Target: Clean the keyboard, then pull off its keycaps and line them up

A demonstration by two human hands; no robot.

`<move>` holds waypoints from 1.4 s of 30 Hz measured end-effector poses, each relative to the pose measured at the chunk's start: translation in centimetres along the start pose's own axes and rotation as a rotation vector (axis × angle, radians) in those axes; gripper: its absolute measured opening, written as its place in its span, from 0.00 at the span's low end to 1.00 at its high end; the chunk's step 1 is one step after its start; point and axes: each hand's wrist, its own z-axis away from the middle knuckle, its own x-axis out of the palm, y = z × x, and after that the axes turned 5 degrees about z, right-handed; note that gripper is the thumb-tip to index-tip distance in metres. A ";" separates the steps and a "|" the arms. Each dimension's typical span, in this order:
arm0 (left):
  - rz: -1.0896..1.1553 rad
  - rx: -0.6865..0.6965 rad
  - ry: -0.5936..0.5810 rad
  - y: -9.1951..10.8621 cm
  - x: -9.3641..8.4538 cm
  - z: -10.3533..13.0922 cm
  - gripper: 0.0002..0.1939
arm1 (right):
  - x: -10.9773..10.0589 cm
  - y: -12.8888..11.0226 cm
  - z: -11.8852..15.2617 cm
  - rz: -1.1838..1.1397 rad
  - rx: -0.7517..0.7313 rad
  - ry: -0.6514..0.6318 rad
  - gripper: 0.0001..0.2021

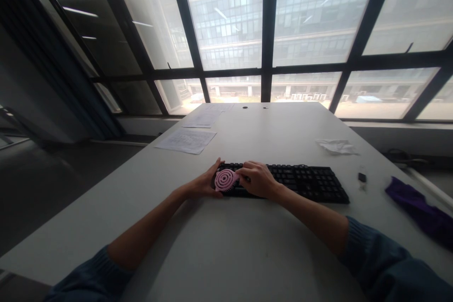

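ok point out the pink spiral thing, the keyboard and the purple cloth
pink spiral thing (225,180): head view, middle of its round spiral face
keyboard (297,180): head view, keys right of the right hand (255,179)
purple cloth (419,210): head view, middle of its visible fabric

Shows a round pink disc (224,180) with raised spiral rings, facing upward, held at its right side above the left end of a black keyboard (295,180); cannot tell whether touching the keys. Below, shows this keyboard lying flat on the table (226,255), about parallel to the far edge, number pad toward the right edge.
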 end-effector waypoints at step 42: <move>-0.027 -0.056 -0.011 1.9 -0.1 0.3 0.69 | -1.6 1.4 2.2 0.085 0.246 -0.021 0.12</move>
